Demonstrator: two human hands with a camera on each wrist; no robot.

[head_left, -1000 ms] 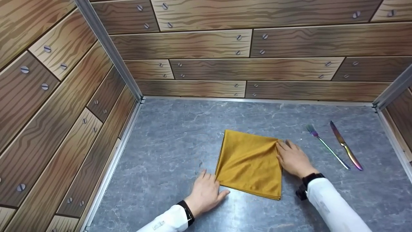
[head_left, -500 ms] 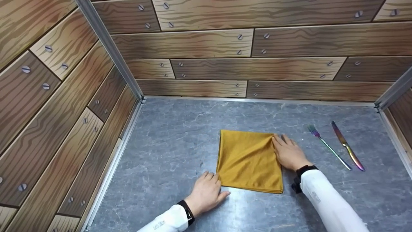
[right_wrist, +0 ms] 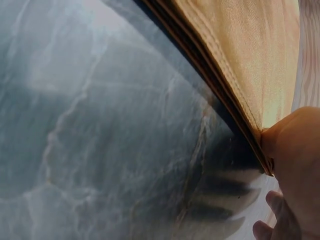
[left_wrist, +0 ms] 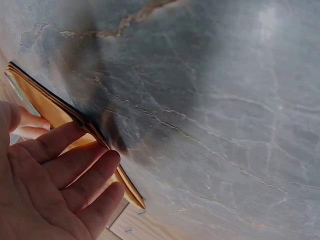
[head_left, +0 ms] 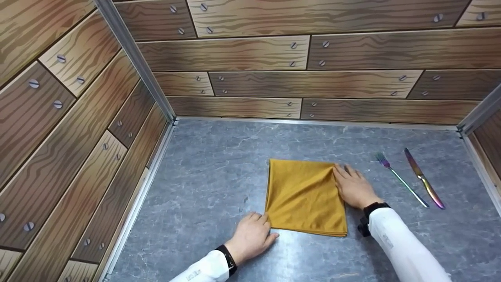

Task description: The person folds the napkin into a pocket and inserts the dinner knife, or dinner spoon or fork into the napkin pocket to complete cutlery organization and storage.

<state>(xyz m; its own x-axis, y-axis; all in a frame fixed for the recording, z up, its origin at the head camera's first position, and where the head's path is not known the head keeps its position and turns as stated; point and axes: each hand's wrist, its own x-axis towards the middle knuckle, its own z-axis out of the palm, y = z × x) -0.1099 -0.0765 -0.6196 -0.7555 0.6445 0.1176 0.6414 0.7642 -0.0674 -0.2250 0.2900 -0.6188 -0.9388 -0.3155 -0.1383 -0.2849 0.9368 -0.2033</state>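
A folded mustard-yellow cloth napkin [head_left: 303, 199] lies as a rough square on the grey marbled table. My left hand [head_left: 251, 234] rests at its near left corner, fingers touching the edge and thumb apart from it. In the left wrist view the fingers [left_wrist: 92, 175] are loosely extended along the layered edge. At the far right corner, my right hand [head_left: 356, 188] pinches the napkin, and creases run from there across the cloth. The right wrist view shows the stacked layers of the napkin [right_wrist: 240, 65] meeting the hand; part of the grip is hidden.
To the right of the napkin lie an iridescent fork [head_left: 401, 179] and a matching table knife [head_left: 424, 178], roughly parallel. Wood-patterned walls [head_left: 250, 84] with metal edging enclose the table at the back and sides.
My right hand has shifted slightly up and left, turning the napkin a little so its near edge lies more level. Over the last half second almost nothing has moved.
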